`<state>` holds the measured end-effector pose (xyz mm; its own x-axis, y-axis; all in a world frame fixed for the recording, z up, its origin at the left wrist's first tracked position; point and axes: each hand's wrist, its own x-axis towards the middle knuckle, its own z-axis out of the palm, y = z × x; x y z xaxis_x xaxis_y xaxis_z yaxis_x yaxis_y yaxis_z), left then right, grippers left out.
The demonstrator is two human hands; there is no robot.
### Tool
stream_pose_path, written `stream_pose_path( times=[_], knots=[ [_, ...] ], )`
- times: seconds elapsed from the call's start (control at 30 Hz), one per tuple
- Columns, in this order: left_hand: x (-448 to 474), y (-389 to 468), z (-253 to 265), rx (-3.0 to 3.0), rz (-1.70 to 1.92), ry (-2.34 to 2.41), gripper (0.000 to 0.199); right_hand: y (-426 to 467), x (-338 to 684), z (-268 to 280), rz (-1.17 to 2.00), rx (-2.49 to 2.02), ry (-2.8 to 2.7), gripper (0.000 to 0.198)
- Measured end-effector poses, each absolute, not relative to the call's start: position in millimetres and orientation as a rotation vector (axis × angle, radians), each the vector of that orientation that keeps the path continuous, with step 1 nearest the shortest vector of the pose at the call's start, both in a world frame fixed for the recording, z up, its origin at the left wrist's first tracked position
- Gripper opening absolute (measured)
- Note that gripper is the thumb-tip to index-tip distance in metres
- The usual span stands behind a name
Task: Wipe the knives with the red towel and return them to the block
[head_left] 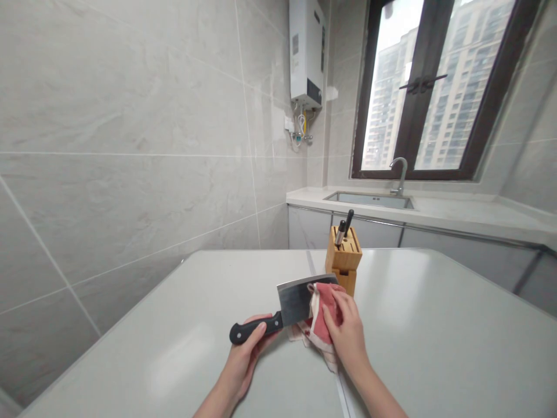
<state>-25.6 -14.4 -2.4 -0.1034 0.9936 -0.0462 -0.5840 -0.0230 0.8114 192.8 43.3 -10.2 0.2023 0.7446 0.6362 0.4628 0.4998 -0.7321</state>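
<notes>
A cleaver (296, 302) with a broad dark blade and a black riveted handle is held above the table. My left hand (250, 348) is closed round its handle, thumb on top. A red and white cloth (322, 325) is draped over the far end of the blade, its lower part hanging down. Pinched between the fingers of my right hand (348, 325), the cloth presses against the blade. The cloth and right fingers hide the blade's right end. Just behind stands a wooden knife block (346, 255), with black-handled tools in its slots.
The pale glossy table (183, 325) spreads out on both sides, with a seam down its middle. Beyond it are a counter (452, 203) with a sink (369, 200) and a faucet (399, 174). A tiled wall (130, 116) rises on the left, with a water heater (306, 52) in the corner.
</notes>
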Motion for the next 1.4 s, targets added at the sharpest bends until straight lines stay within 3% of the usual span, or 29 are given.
stream_pose_path(
  times=[0.3, 0.57, 0.67, 0.93, 1.4],
  knots=[
    [-31, -6, -10, 0.514, 1.588, 0.813, 0.019, 37, 183, -12, 0.177, -1.151, -1.841, 0.038],
    [-33, -3, -10, 0.478, 1.644, 0.794, 0.016, 45, 200, -10, 0.251, -1.208, -1.427, 0.028],
    [-34, -1, -10, 0.449, 1.679, 0.788, 0.015, 50, 206, -11, 0.41, -1.197, -1.128, 0.027],
    [-36, 2, -13, 0.375, 1.654, 0.709, 0.019, 46, 195, 3, 1.222, -0.732, -0.541, 0.034],
    [-27, -6, -15, 0.408, 1.481, 0.64, 0.024, 34, 180, 5, 1.513, -0.482, -0.607, 0.031]
  ],
)
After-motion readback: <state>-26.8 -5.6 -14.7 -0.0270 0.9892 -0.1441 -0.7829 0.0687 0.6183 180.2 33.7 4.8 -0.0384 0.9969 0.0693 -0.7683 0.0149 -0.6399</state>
